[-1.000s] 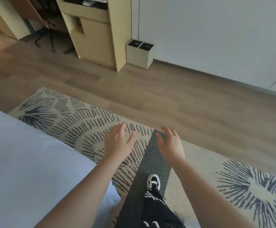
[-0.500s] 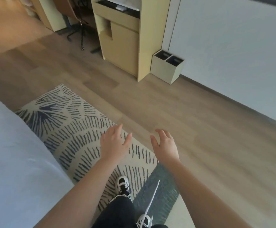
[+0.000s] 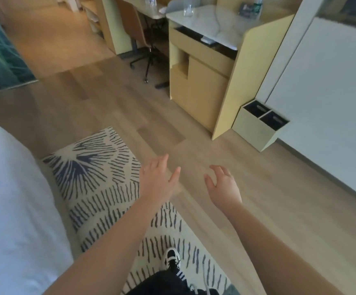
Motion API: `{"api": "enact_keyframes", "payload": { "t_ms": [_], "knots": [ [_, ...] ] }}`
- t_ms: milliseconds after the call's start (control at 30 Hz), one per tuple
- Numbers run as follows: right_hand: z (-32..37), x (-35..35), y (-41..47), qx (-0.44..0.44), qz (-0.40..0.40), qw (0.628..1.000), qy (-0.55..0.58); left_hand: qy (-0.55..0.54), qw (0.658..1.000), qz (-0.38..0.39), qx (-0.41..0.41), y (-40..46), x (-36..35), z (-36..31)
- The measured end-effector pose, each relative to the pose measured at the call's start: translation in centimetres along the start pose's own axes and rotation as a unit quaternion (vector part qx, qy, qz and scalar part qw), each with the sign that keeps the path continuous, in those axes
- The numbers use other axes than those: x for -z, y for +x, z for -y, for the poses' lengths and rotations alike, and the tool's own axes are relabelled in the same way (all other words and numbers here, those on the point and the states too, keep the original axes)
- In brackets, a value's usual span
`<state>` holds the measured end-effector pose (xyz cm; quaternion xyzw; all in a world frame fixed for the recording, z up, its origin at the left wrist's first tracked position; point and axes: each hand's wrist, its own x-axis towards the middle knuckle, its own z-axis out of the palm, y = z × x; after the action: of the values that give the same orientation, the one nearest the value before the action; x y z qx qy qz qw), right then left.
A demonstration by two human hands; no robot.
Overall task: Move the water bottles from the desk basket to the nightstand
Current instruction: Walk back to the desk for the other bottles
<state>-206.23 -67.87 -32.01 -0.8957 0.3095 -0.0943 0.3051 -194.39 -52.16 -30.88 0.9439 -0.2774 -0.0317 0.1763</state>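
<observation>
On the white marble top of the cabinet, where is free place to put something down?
The marble top looks bare in its middle and toward its front edge, between the drinking glass at the back left and the bottles at the back right. That back right corner is crowded.

Soft, even daylight overall, nothing harsh. Brightest at 10 o'clock, where the wood floor [image 3: 51, 39] glows warm orange, and at 8 o'clock, where the white bed [image 3: 13, 209] nearly blows out to a flat bluish patch. Pale glare on the marble tabletop [image 3: 213, 24] at 12 o'clock. Faint, mushy shadows only, darkest under the chair [image 3: 138, 33]. Heavy wide-angle bending toward the edges, wall lines at 3 o'clock leaning hard. Slight motion smear everywhere; glass and bottles at the top edge too soft to make out. Forearms at 6 o'clock huge and blurry.
</observation>
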Motion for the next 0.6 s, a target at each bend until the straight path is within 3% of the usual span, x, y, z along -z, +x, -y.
{"api": "enact_keyframes", "payload": {
  "t_ms": [267, 600],
  "knots": [
    [3.8, -0.3, 17.0, 0.026, 0.013, 1.000, 0.006, -0.006, 0.999, -0.015, 0.027, 16.6, 1.8, 0.7],
    [3.8, -2.0, 41.6, 0.047, 0.038, 0.998, 0.031, -0.015, 0.998, -0.034, 0.056, 39.3, -2.2, 0.0]
  ]
}}
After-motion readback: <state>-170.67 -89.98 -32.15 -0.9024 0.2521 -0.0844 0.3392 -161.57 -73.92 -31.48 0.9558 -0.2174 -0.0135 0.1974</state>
